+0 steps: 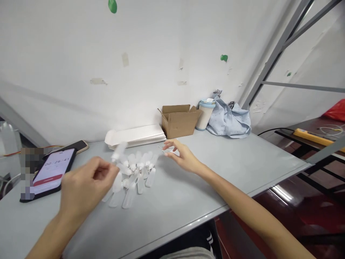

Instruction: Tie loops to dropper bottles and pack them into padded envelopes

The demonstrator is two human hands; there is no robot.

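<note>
My left hand is closed in a pinch at the left of the pile. A blurred white plastic piece sticks up just beyond its fingertips and appears held there. Beside it on the grey table lies a loose pile of translucent white plastic pieces, each with a flat, rounded tab and a small knob-like end. Farther right, my right hand hovers low over the table with thumb and fingers apart. Thin, wire-like bits show around its fingertips, too small to name.
Behind the pile lie stacked white sheets beside an open cardboard box. A lidded cup and a light blue cloth bag stand against the wall. At left are a phone showing a timer and another dark phone.
</note>
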